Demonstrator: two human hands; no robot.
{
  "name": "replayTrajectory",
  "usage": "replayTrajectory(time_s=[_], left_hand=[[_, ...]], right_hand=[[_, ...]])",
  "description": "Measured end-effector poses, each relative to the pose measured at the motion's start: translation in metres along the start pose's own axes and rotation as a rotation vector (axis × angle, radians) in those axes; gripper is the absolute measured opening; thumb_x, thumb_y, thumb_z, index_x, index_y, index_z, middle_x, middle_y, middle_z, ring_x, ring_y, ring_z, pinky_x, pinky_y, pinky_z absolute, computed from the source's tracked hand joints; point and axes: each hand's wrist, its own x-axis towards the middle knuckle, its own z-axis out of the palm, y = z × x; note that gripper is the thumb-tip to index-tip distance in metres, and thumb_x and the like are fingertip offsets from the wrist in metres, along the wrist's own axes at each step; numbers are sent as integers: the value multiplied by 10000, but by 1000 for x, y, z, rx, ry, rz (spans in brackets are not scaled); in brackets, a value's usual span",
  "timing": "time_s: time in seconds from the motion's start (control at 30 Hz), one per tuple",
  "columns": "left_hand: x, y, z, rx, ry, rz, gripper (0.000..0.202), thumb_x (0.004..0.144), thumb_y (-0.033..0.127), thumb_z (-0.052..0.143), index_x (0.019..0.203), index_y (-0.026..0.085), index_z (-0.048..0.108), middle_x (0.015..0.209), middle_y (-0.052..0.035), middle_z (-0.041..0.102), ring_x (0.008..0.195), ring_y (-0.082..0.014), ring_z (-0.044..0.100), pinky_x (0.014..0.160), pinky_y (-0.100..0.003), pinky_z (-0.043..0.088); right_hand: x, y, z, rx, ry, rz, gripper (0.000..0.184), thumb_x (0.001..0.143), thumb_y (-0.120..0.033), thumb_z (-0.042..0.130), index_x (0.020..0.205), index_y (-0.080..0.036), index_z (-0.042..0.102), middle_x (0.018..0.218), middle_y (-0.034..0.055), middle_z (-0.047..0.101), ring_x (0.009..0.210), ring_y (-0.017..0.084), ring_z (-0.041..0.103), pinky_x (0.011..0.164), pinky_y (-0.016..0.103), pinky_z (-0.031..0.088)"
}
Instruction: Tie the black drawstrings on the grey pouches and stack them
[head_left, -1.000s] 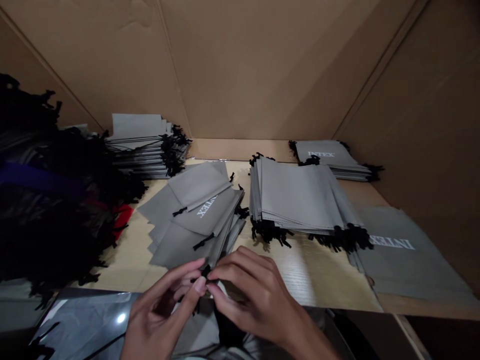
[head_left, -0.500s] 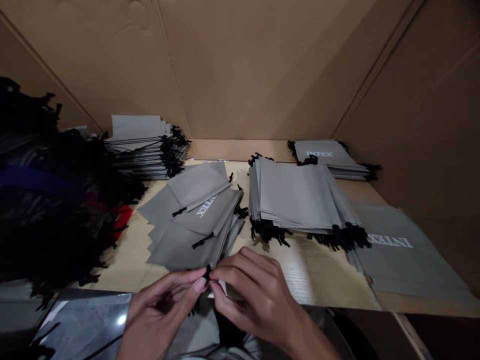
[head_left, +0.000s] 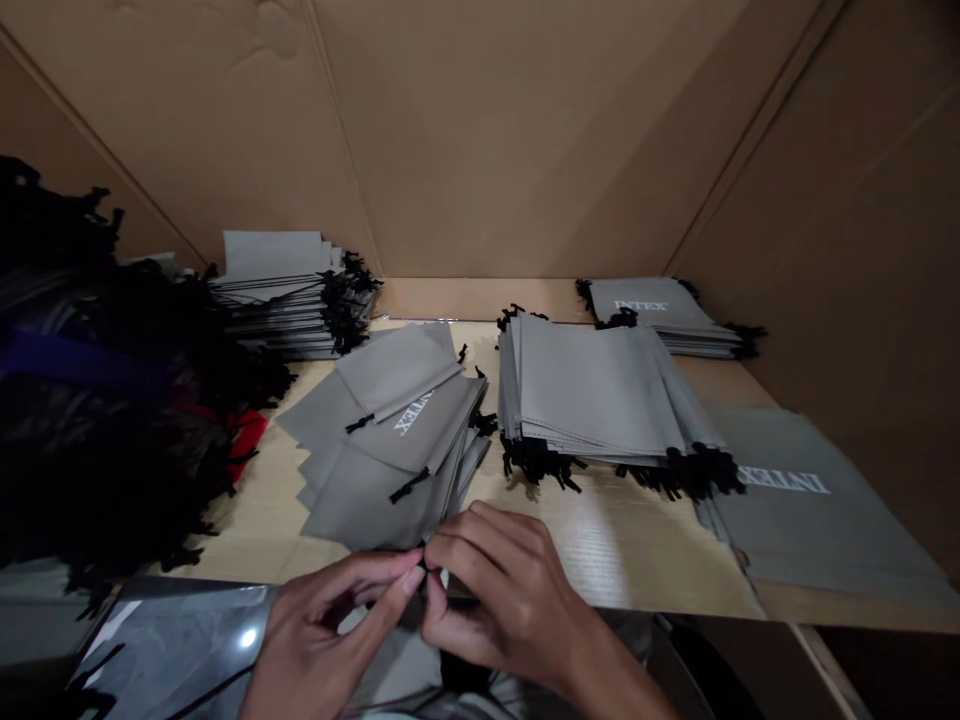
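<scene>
Far L we've a heap of blk cords [head_left: 97, 470]. Our L hand [head_left: 307, 635] has thumb + index pinched tight on a blk cord end [head_left: 424, 561], just our side of fanned gry INTEX drawstring pouches [head_left: 375, 450]. Our R hand [head_left: 514, 580] curls at same cord, thumb/index slightly apart; can't tell if gripping. Further R, a pouch stack [head_left: 592, 385].

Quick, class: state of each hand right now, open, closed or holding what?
Left hand: closed, pinching a black cord.
Right hand: curled, close against the same cord; whether it grips cannot be told.
</scene>
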Motion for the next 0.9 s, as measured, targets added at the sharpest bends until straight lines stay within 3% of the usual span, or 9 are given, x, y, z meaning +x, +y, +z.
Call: replayTrajectory(time_s=[0.1, 0.23, 0.33, 0.47, 0.63, 0.77, 0.9], left_hand=[[7, 0, -9, 73, -112, 128, 148, 905, 262, 857, 1015, 356, 890, 879, 81, 908, 697, -141, 867, 691, -110, 665], [18, 5, -22, 170, -199, 370, 227, 950, 196, 821, 1119, 346, 838, 1021, 78, 905, 843, -129, 875, 852, -114, 652], [21, 7, -27, 241, -278, 429, 257, 996, 179, 767, 1207, 324, 777, 1103, 45, 881, 931, -127, 862, 926, -133, 634], [21, 8, -26, 296, -331, 436, 282, 1002, 147, 731, 1232, 310, 708, 1108, 33, 853, 968, -131, 844, 916, -152, 627], [17, 9, -16, 264, -311, 405, 291, 996, 110, 675, 1216, 300, 659, 956, 66, 821, 814, -104, 816, 795, -136, 614], [15, 10, -9, 218, -249, 297, 214, 951, 120, 680, 1089, 284, 690, 850, 73, 798, 723, -114, 787, 718, -141, 607], [17, 10, -5, 75, -248, 160, 140, 911, 130, 663, 942, 252, 723, 775, 48, 765, 676, -132, 756, 663, -157, 603]], right_hand=[[-2, 4, 3, 49, 3, 11, 250, 808, -84, 631, 1037, -182, 644, 844, 0, 670, 728, 170, 597, 627, 306, 466], [-2, 6, 3, 69, -13, 5, 278, 772, -81, 596, 1025, -192, 632, 837, -4, 648, 733, 170, 589, 614, 303, 439], [-2, 7, 2, 58, -32, -8, 275, 777, -81, 588, 1023, -197, 627, 840, -6, 645, 738, 171, 589, 619, 304, 439], [-1, 7, 1, 14, -34, -42, 276, 783, -80, 588, 1032, -193, 626, 820, -10, 641, 715, 172, 579, 610, 308, 442], [0, 7, 3, -64, 7, -117, 252, 808, -82, 584, 1040, -175, 618, 794, 3, 657, 680, 177, 575, 584, 311, 447], [-3, 8, 8, -102, 17, -171, 171, 892, -117, 582, 1050, -164, 625, 780, 23, 674, 663, 181, 590, 575, 312, 466], [-4, 7, 10, -132, 36, -204, 170, 890, -102, 587, 1040, -154, 648, 762, 33, 699, 644, 185, 585, 551, 325, 476]])
